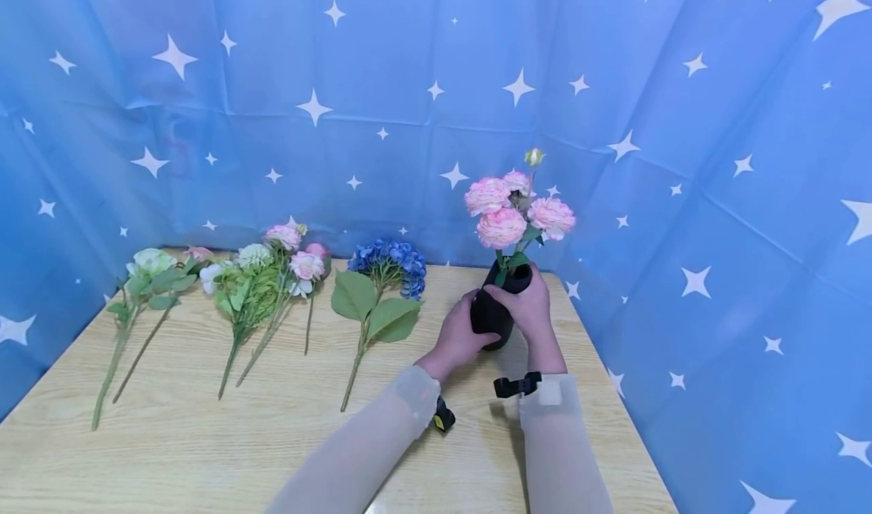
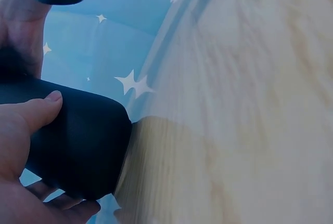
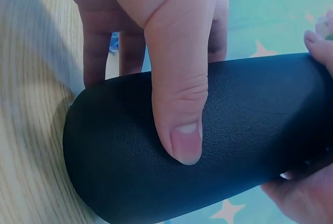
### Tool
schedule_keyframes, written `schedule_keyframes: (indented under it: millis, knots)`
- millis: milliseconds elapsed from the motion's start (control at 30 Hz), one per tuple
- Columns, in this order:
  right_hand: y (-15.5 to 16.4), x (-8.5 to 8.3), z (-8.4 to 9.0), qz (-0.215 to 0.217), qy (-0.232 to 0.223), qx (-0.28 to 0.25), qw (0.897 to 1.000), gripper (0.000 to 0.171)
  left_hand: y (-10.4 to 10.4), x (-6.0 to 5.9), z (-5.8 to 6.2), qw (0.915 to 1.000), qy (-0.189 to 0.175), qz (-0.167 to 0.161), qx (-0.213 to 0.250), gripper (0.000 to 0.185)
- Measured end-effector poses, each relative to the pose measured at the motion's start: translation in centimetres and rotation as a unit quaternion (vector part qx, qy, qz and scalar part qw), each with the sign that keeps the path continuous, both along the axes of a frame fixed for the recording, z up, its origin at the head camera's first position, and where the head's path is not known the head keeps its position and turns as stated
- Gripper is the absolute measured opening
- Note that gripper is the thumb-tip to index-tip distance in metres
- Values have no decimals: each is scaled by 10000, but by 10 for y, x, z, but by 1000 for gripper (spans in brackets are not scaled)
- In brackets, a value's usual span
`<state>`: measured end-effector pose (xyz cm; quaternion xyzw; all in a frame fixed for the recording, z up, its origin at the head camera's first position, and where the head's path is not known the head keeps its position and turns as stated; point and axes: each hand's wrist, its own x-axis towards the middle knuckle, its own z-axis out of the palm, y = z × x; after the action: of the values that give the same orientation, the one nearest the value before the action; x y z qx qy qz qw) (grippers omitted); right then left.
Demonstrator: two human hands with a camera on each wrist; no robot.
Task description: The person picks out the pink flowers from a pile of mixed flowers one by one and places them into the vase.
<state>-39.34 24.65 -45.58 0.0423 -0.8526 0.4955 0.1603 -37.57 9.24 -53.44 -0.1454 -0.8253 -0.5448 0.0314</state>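
Observation:
A black vase (image 1: 492, 319) leans slightly near the table's back right corner; whether its base fully rests on the wood I cannot tell. Pink ruffled flowers (image 1: 500, 228) with a pale bud and green leaves rise from its mouth. My left hand (image 1: 458, 336) grips the lower body, its thumb on one side and fingers round the other, as the right wrist view shows for this hand (image 3: 177, 73). Around the upper part, just under the rim, my right hand (image 1: 533, 306) holds the vase. The stems inside are hidden.
Left of the vase lies a blue hydrangea stem (image 1: 388, 260) with broad leaves. Further left are a green-and-white bunch (image 1: 252, 294), a pink flower stem (image 1: 306, 266) and a pale green flower (image 1: 151, 263). A starry blue curtain (image 1: 381, 60) borders the wooden table (image 1: 204, 453).

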Motion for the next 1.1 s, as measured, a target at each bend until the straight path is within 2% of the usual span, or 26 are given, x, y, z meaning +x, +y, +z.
schedule_keyframes:
  millis: [633, 867, 1100]
  knots:
    - [-2, 1, 2, 22, 91, 43, 9999, 84, -16, 2, 8, 9975, -11, -209, -673, 81]
    - [-1, 1, 1, 31, 22, 79, 10000, 84, -22, 5, 9, 9969, -13, -227, -752, 75]
    - [-2, 1, 1, -65, 0, 108, 9999, 86, -31, 12, 16, 9948, 246, -347, -927, 68]
